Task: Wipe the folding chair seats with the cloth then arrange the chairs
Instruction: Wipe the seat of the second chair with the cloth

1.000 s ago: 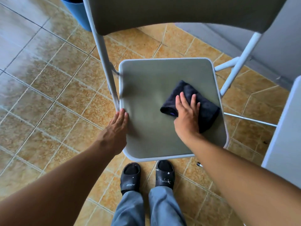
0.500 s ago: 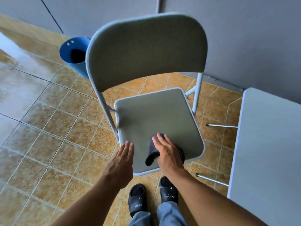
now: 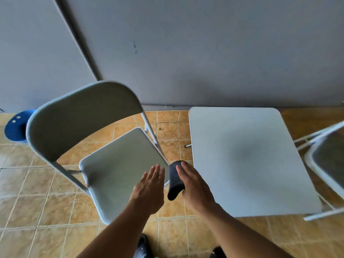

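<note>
The dark cloth (image 3: pixel 175 181) hangs from the right hand (image 3: pixel 193 185) just off the right edge of the folding chair seat (image 3: pixel 119 164) — fingers nearly straight over it, thumb hidden, presumably pinching. The left hand (image 3: pixel 149 187) hovers open over that edge. For the next seat, spread the cloth flat and wipe edge to edge. The folding table (image 3: pixel 242 155) stands between this chair and the second chair (image 3: pixel 327 161) — go round it. A blue bin (image 3: pixel 14 130) sits behind.

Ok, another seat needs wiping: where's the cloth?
Head view, centre: the cloth hangs from the right hand, between the chair seat and the white table.
</note>
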